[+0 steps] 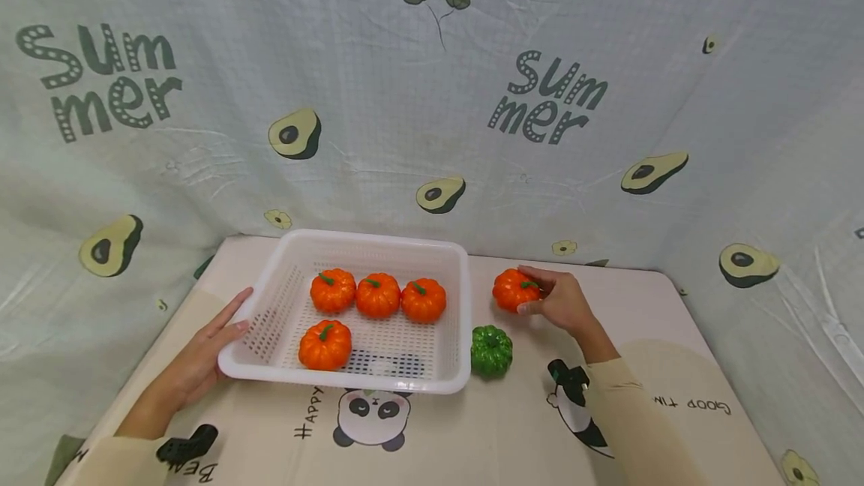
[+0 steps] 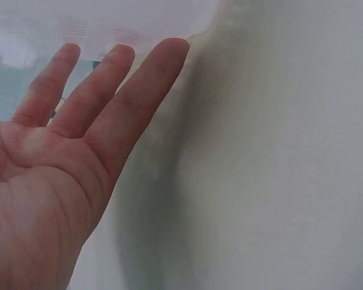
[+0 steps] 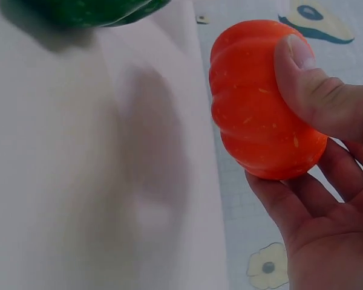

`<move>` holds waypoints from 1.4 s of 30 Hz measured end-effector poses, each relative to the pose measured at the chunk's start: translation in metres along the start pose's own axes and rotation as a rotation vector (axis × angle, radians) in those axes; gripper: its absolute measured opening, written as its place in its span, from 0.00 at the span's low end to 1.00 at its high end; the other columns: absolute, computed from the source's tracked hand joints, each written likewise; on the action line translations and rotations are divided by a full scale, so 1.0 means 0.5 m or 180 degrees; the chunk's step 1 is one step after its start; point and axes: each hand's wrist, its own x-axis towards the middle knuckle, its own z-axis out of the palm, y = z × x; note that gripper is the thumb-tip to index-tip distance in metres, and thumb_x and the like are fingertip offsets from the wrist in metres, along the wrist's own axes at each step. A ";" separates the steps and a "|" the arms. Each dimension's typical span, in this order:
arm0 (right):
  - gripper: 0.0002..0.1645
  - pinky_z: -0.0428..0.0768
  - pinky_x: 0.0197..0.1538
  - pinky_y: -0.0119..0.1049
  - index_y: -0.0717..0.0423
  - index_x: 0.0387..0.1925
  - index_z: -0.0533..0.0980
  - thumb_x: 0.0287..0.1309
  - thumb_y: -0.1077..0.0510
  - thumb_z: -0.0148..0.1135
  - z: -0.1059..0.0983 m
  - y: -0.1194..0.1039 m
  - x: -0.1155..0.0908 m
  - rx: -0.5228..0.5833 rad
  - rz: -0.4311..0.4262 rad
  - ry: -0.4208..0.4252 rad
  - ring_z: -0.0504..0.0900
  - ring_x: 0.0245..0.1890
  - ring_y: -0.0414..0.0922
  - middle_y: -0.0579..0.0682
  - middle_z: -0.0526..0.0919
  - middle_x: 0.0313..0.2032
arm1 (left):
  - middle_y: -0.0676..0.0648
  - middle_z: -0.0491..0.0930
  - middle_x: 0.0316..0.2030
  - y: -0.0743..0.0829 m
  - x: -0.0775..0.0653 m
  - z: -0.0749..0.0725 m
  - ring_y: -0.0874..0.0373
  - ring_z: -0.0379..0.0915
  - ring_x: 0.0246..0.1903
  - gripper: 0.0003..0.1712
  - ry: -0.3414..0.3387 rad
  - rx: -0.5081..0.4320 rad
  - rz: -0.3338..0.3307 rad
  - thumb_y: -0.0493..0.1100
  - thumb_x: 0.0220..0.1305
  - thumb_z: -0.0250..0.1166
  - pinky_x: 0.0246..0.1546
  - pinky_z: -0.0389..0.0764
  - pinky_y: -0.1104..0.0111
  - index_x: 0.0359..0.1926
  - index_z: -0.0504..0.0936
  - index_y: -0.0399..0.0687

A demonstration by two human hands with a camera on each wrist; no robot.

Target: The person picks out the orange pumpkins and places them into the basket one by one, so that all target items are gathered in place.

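Observation:
In the head view my right hand (image 1: pixel 559 301) grips an orange pumpkin (image 1: pixel 514 289) with a green stem, to the right of the white basket (image 1: pixel 378 387). The right wrist view shows the thumb across one side of that pumpkin (image 3: pixel 260 103) and the fingers under the other. My left hand (image 1: pixel 202 355) lies at the basket's left side, its fingers extended. Seen from the left wrist, straight fingertips (image 2: pixel 124 57) meet the basket's underside edge (image 2: pixel 139 24). Inside the basket are several more orange pumpkins (image 1: pixel 378 295), three in a row at the back and one nearer the front.
A green pumpkin (image 1: pixel 491 352) stands against the basket's right front corner, nearer me than the held one. The printed table cover (image 1: pixel 513 426) runs up to a hanging cloth (image 1: pixel 378 96) with avocado prints behind and at both sides.

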 end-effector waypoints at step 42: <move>0.44 0.86 0.54 0.37 0.58 0.66 0.79 0.43 0.68 0.83 0.004 -0.155 -0.008 0.0413 -0.0769 -0.0545 0.84 0.60 0.61 0.60 0.81 0.65 | 0.32 0.38 0.82 -0.001 0.002 0.002 0.43 0.66 0.66 0.40 0.0047 -0.0023 0.0011 0.56 0.83 0.47 0.53 0.85 0.48 0.83 0.35 0.80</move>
